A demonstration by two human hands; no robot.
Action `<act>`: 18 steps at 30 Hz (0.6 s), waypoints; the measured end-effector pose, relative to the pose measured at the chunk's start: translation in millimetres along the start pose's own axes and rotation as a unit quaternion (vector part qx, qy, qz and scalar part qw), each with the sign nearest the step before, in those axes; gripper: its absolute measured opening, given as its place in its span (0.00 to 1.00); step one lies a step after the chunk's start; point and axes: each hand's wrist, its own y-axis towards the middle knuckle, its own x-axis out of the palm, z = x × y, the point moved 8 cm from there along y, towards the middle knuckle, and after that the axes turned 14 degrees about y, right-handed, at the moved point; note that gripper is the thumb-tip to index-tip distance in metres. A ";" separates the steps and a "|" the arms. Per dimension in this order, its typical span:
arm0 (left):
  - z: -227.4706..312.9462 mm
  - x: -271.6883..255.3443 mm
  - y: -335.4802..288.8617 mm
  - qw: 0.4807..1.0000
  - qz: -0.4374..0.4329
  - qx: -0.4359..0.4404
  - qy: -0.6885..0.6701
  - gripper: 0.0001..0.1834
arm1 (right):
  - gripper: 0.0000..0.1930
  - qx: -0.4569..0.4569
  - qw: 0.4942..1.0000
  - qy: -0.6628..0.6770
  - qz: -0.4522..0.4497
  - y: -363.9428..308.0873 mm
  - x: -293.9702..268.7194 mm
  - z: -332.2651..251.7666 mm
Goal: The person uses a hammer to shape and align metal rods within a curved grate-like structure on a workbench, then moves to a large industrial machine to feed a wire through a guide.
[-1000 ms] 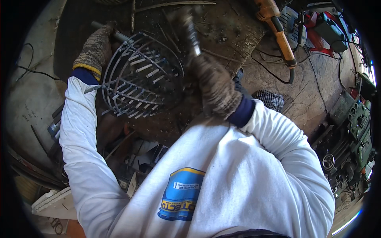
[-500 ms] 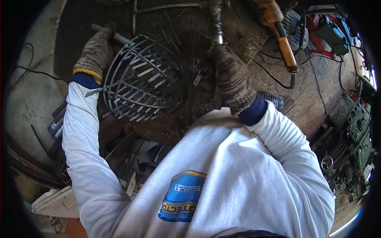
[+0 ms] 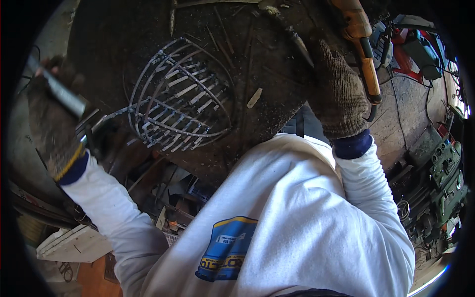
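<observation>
My left hand [image 3: 52, 116], in a grey-brown knitted glove with a yellow cuff edge, is closed around a short grey metal tube [image 3: 66, 95]. It is left of a welded metal frame [image 3: 180, 96] with curved rods and rows of short bars, which lies on the dark worktop [image 3: 247, 123]. My right hand [image 3: 341, 94], gloved too, is beside an orange angle grinder [image 3: 363, 59]. A slim metal tool [image 3: 299, 45] lies against or very near its finger side. Its fingers are too dark to show whether they hold that tool.
Thin metal rods [image 3: 222, 32] and a small pale flat piece [image 3: 255, 98] lie on the worktop. At the upper right are a red and teal machine [image 3: 415, 54] and cables. A green machine [image 3: 440, 171] stands at the right. Scrap lies under the worktop's near edge.
My left hand has moved left and toward me, carrying the tube away from the frame. The right hand has shifted right, toward the grinder; the slim tool's near end has swung right. The frame stayed about in place.
</observation>
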 end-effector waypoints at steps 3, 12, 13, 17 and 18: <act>11.7 14.6 -45.6 0.993 0.084 0.007 0.083 0.19 | 0.22 0.050 0.998 -0.036 0.008 3.1 0.4 2.8; -59.9 111.4 -166.2 0.997 0.079 0.025 -0.005 0.26 | 0.24 -0.081 0.994 0.013 -0.076 21.2 -40.3 -33.6; -79.5 134.6 -167.0 0.991 0.126 0.037 0.038 0.26 | 0.24 -0.083 0.994 0.009 -0.072 14.8 -32.9 -33.3; -144.1 254.8 -180.6 0.959 0.226 0.021 0.172 0.24 | 0.26 -0.109 0.881 0.414 -0.202 -24.3 -13.6 -45.1; -154.7 281.1 -175.8 0.943 0.222 0.027 0.246 0.22 | 0.27 -0.074 0.842 0.465 -0.264 -34.9 -4.9 -43.2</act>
